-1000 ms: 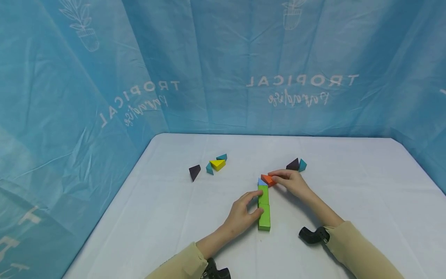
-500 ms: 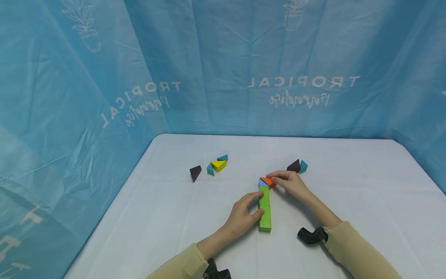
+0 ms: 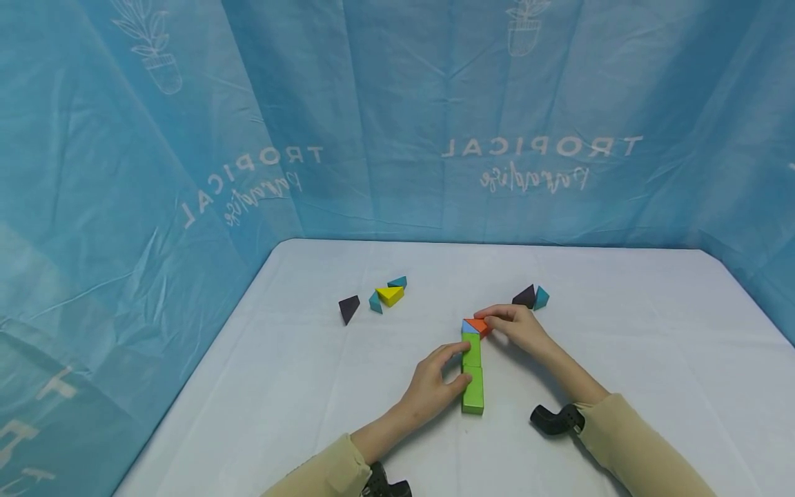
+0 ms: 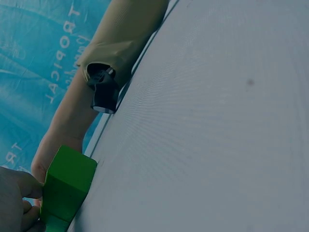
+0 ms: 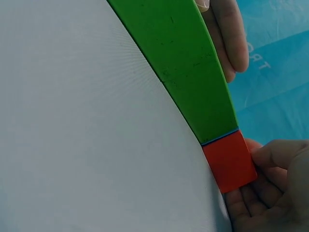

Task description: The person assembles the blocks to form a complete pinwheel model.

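Note:
Two green blocks lie end to end in a row in the head view, the far one (image 3: pixel 474 355) and the near one (image 3: pixel 474 397). A small light-blue triangular block (image 3: pixel 468 328) sits at the row's far end. Against its slanted side lies an orange triangular block (image 3: pixel 479 324), pinched between the thumb and fingers of my right hand (image 3: pixel 522 327). My left hand (image 3: pixel 428 379) touches the green row from the left, index finger on the far block and thumb on the near one. From the right wrist, the orange block (image 5: pixel 229 162) meets the green end along a thin blue strip.
On the white table (image 3: pixel 248 386), a black triangular block (image 3: pixel 349 308), a yellow one (image 3: pixel 390 295) and two teal ones lie at the back left. Another black block (image 3: pixel 524 297) and a teal one (image 3: pixel 542 298) lie beyond my right hand. Blue curtain (image 3: pixel 397 138) surrounds the table.
The orange block has turned slightly and slid left in my right hand, so it now lies closely along the light-blue triangle. My left hand stays at the green blocks.

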### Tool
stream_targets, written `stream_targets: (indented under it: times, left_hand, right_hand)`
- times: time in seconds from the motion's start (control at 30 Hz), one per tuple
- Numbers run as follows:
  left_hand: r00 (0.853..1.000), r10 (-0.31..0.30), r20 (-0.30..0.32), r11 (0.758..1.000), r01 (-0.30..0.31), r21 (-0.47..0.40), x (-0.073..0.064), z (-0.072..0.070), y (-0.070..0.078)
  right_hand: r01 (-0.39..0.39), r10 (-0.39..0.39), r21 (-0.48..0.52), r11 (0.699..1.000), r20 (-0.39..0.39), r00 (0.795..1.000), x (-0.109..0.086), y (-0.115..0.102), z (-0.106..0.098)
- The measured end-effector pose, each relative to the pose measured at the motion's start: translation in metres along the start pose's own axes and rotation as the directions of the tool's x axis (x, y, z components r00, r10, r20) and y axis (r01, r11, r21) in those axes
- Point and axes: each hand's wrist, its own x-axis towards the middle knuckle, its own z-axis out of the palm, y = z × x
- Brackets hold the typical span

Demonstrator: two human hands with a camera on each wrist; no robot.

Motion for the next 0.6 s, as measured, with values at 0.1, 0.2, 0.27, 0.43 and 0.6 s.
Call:
stream_targets:
  times: [0.1, 0.2, 0.27, 0.43, 0.6]
  left_hand:
    - [1.000, 0.014, -0.004, 1.000, -0.014, 0.004, 0.000, -0.001, -0.001]
    - [1.000, 0.020, -0.004, 1.000, -0.020, 0.003, 0.000, 0.000, -0.001]
    - [1.000, 0.023, -0.006, 1.000, -0.023, 0.000, 0.000, 0.001, -0.001]
    - [1.000, 0.022, -0.008, 1.000, -0.022, -0.001, 0.000, 0.001, -0.001]
    - [1.000, 0.021, -0.005, 1.000, -0.021, -0.014, 0.000, 0.000, -0.001]
  right_hand:
    - [-0.022, 0.023, 0.013, 1.000, -0.035, 0.999, 0.004, 0.010, -0.001]
    - [-0.024, 0.025, 0.016, 1.000, -0.094, 0.995, 0.004, 0.006, -0.007]
    - [-0.022, 0.026, 0.029, 0.999, -0.140, 0.990, 0.004, -0.001, -0.016]
    - [0.016, 0.004, 0.078, 0.997, -0.246, 0.969, 0.002, -0.009, -0.052]
    - [0.005, 0.018, 0.069, 0.998, -0.326, 0.945, -0.002, -0.002, -0.086]
